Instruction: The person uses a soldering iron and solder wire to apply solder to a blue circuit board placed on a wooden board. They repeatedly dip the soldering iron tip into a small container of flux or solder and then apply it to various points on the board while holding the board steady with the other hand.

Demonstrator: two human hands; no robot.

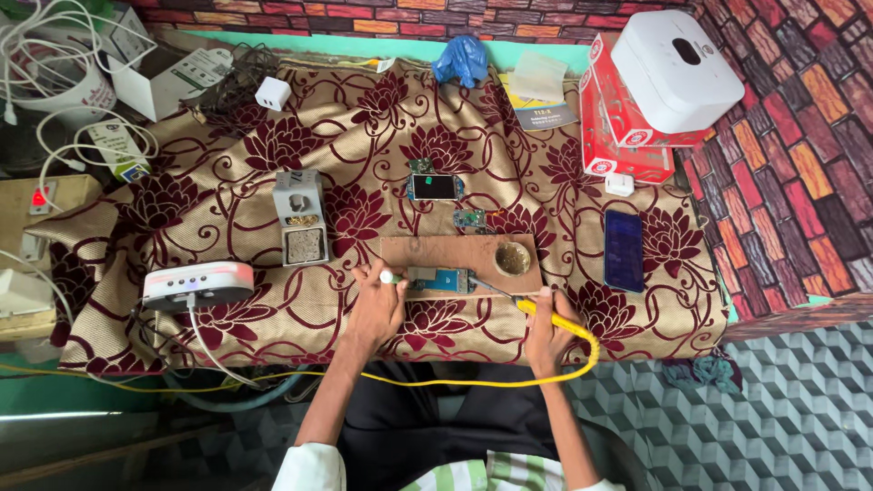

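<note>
A small blue circuit board (439,279) lies on a wooden board (455,252) at the table's near edge. My left hand (377,305) pinches a small white-tipped tool (388,276) right beside the circuit board's left end. My right hand (544,329) grips a yellow-handled soldering iron (532,309), whose thin metal tip reaches left to the circuit board. Its yellow cable (509,382) loops down past my lap.
A round brass dish (512,259) sits on the wooden board's right. A small device with a screen (434,187) and a loose board (469,219) lie behind. A dark phone (624,249) lies right, a grey iron stand (301,218) left, red boxes (609,127) at the back right.
</note>
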